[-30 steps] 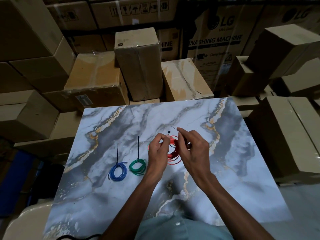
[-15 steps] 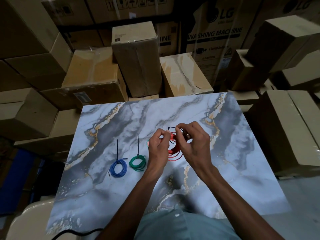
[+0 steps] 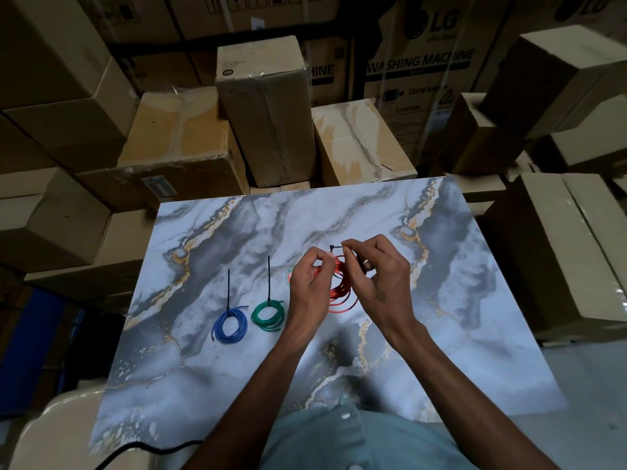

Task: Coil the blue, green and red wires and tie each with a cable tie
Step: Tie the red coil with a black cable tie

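L hand (image 3: 310, 283) + R hand (image 3: 380, 279) pinch red coil (image 3: 342, 293) (mid-table) | right side bare

The blue wire (image 3: 229, 326) and green wire (image 3: 268, 315) are lying coiled side by side on the worktop (image 3: 475, 300), each tied with a black cable tie whose tail is pointing away. The red wire (image 3: 342, 293) coil is being held off the surface, a black cable tie (image 3: 334, 248) looping around it.

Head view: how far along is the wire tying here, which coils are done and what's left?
Done: the blue coil and green coil lie tied on the table, black tie tails sticking up. In hand: the left hand holds the red coil while the right hand pinches its cable tie. Left: cinching that tie.
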